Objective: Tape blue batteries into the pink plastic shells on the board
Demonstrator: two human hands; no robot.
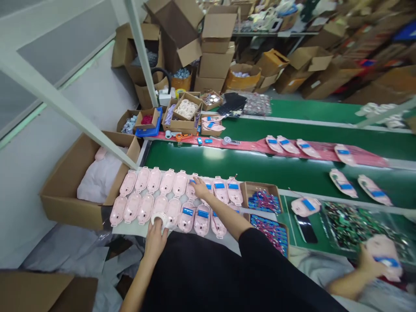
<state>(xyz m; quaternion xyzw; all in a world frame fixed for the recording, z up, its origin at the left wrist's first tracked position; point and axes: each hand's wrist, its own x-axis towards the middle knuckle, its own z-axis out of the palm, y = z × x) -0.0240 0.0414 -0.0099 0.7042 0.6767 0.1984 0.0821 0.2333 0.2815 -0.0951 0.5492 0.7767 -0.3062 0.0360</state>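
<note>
Two rows of pale pink plastic shells [168, 182] lie on the near edge of the bench. My left hand [156, 236] is closed on a white ring-shaped roll [159, 215], which looks like tape, over the front row. Reaching into the back row, my right hand [200, 190] has its fingers closed at a blue battery pack [192, 181] in one shell; the fingertips are partly hidden. Shells to the right carry blue battery packs [203, 214], while those on the left have none. Two boxes of wired blue battery packs [264, 200] sit right of the rows.
A co-worker's hand [370, 262] holds a pink shell at the right, beside a bag of green circuit boards [354, 221]. A phone [306, 229] lies on the bench. Beyond runs a green belt [247, 161] with a pink strip. A large carton [71, 208] stands left.
</note>
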